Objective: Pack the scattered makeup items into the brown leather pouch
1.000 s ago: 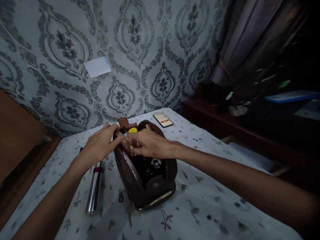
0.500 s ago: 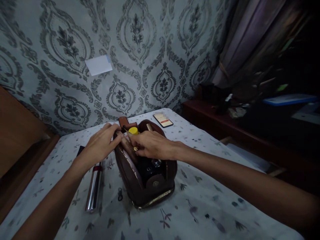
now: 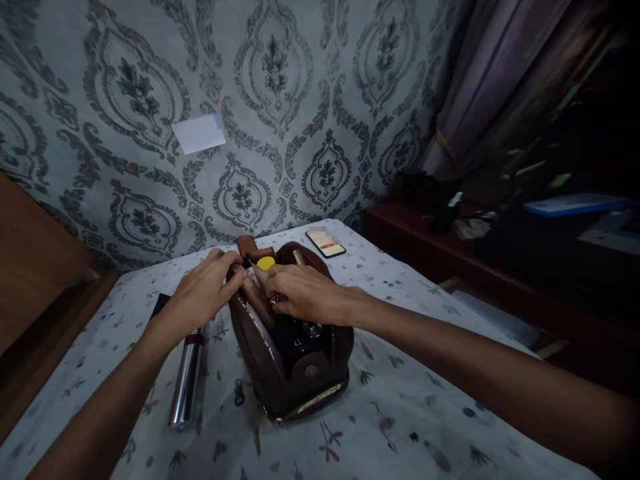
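A dark brown zippered bag [image 3: 300, 390] stands open on the patterned white sheet. My left hand [image 3: 207, 283] grips the bag's far left rim, fingers curled over the edge. Inside the bag, my right hand [image 3: 300, 290] has its fingers pinched near the left side; a thin pale item shows at the fingertips, too small to name. Beyond my right fingers is a yellow cap [image 3: 265, 263]. Dark glossy items [image 3: 300, 343] lie in the bag's near part. Left of the bag lies a silver cylinder [image 3: 185, 387] with a red band.
A phone [image 3: 326, 243] with a lit screen lies beyond the bag. Small black zip pull or clip [image 3: 239, 392] rests left of the bag. Wooden furniture [image 3: 40, 267] borders the left side, and a dark red ledge [image 3: 400, 230] with clutter is at the right.
My right fingers have shifted and curled slightly inside the bag. My left hand keeps its place on the rim.
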{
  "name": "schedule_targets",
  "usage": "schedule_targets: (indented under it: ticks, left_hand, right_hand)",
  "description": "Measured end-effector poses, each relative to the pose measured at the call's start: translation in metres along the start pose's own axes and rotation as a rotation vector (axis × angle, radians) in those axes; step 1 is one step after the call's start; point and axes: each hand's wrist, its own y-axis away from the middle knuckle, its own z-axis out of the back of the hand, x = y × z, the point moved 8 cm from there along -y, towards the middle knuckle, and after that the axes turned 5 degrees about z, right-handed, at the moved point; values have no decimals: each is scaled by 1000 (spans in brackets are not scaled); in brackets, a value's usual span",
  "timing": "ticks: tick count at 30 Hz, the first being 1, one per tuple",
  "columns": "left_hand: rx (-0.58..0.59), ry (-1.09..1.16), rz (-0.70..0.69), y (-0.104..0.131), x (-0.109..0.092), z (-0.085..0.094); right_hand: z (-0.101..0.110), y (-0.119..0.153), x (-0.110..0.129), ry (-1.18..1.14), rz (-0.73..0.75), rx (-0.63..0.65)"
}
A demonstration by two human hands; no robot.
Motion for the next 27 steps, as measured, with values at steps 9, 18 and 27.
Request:
schedule_targets:
  ticks: [9,18,27]
  left_hand:
    - [-15,9,-2,1,1,-1]
    - [-18,17,-10,1,2,-2]
    - [-15,24,-8,2,2,-1]
  right_hand:
    - [0,1,-6,45,-76,-32]
    - [0,3,-2,90,-43,-14]
    - [-3,4,1,60,44,-25]
